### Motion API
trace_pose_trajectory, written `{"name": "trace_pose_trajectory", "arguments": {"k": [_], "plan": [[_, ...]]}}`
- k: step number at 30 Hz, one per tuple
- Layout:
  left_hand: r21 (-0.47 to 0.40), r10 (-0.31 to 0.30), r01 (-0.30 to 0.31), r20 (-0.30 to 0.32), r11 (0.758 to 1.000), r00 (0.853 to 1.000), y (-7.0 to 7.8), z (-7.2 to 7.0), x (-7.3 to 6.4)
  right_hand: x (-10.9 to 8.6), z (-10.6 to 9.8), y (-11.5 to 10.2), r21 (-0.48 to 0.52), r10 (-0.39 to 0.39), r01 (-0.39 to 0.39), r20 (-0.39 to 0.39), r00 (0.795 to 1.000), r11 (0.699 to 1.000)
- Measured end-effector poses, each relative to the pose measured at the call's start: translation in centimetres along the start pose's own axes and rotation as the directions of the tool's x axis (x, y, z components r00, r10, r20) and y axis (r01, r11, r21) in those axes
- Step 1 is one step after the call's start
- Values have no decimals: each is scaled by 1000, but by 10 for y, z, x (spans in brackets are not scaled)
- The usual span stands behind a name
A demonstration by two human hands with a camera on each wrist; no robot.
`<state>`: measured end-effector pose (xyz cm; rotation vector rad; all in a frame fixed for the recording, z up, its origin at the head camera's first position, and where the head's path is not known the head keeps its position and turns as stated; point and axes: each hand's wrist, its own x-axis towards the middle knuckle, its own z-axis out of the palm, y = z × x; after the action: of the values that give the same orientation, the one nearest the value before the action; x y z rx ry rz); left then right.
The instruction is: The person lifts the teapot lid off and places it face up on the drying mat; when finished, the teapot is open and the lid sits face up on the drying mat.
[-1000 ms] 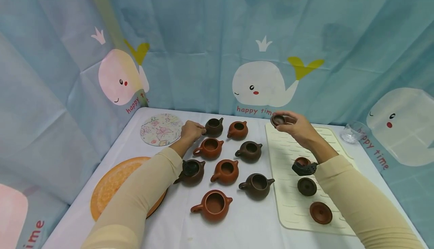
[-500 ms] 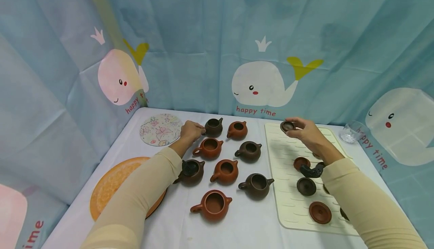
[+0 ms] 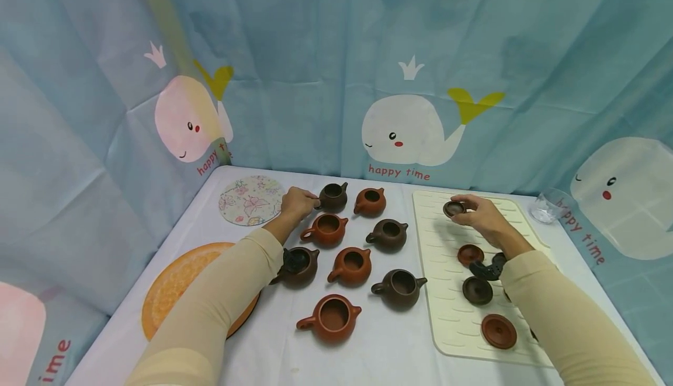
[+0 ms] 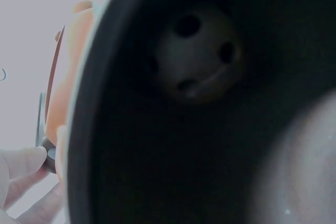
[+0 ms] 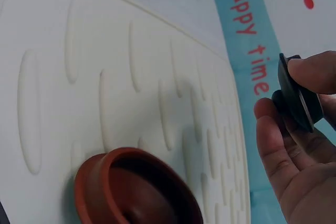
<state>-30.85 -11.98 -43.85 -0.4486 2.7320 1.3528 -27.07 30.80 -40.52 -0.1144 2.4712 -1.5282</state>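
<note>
My left hand (image 3: 298, 204) pinches the handle of a dark brown lidless teapot (image 3: 333, 199) at the back of the table. In the left wrist view, the fingers (image 4: 23, 163) grip that handle, while the dark inside of a nearer teapot (image 4: 199, 129), with strainer holes, fills most of the picture. Over the back part of a cream ribbed mat (image 3: 441, 316), my right hand (image 3: 482, 216) holds a small dark teapot lid (image 3: 454, 209) between thumb and fingers. The right wrist view shows this lid (image 5: 300, 98) tilted on edge, its knob against the fingers.
Several lidless red and dark teapots (image 3: 334, 319) stand mid-table. A red lid (image 3: 470, 254), a dark lid (image 3: 477, 290) and another red lid (image 3: 499, 331) lie on the mat. A clear cup (image 3: 547, 206) stands back right; an orange round mat (image 3: 179, 281) lies left.
My right hand has moved right and slightly down with the dark lid, from the mat's back left corner to lower over the mat. The left hand stays on the teapot handle.
</note>
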Motion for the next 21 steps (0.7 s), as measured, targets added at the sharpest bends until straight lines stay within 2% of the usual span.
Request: {"name": "trace_pose_trajectory", "arguments": {"k": [4, 12, 21], "plan": [[2, 14, -14, -4, 1000, 1000, -1, 0, 0, 2, -1, 9, -37, 35, -36, -12, 999, 999], [2, 16, -16, -6, 1000, 1000, -1, 0, -1, 3, -2, 24, -188, 90, -97, -44, 995, 977], [-2, 7, -7, 2, 1000, 1000, -1, -1, -3, 7, 0, 34, -317, 65, -77, -48, 997, 945]]}}
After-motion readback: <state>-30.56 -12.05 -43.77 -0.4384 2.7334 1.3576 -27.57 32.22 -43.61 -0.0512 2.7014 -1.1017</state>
